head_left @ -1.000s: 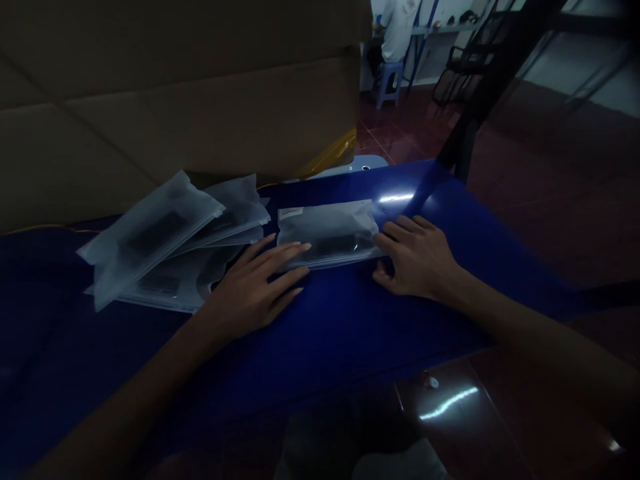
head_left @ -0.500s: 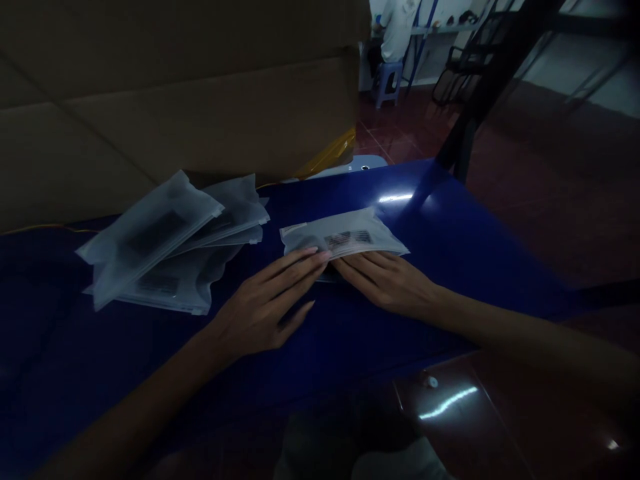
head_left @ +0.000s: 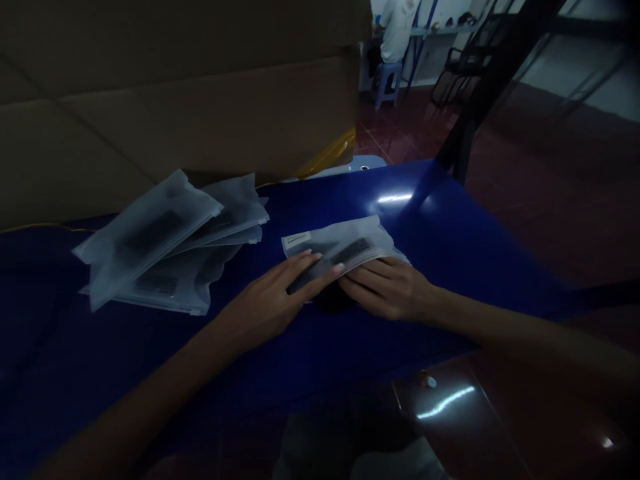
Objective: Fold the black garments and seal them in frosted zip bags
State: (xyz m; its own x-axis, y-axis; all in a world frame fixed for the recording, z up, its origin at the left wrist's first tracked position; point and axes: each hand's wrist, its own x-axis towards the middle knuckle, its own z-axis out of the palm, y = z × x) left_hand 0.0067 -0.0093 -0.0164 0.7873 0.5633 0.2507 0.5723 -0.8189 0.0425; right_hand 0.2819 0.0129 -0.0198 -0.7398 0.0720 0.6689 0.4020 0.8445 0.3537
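A frosted plastic zip bag [head_left: 345,235] lies on the blue table, with a small white label at its far left corner and dark print showing on it. My left hand [head_left: 273,293] holds its near left edge, thumb and fingers apart with the edge between them. At the near right edge, my right hand [head_left: 387,287] has its bent fingers tucked under the film; the fingertips are hidden. A dark shape, too dim to name, shows below the bag between my hands. Several similar zip bags [head_left: 150,223] with dark contents lie in an overlapping pile on the left.
Behind the blue table [head_left: 430,233] stands a large cardboard box [head_left: 210,113] with yellow tape [head_left: 330,155] at its lower corner. A dark metal post [head_left: 480,100] rises at the right. Farther back, a person [head_left: 397,30] sits on a blue stool [head_left: 387,83].
The bag's near edge has lifted and shifted slightly toward me, showing more of the label. My left thumb has moved up to that edge; my right fingers have bent more.
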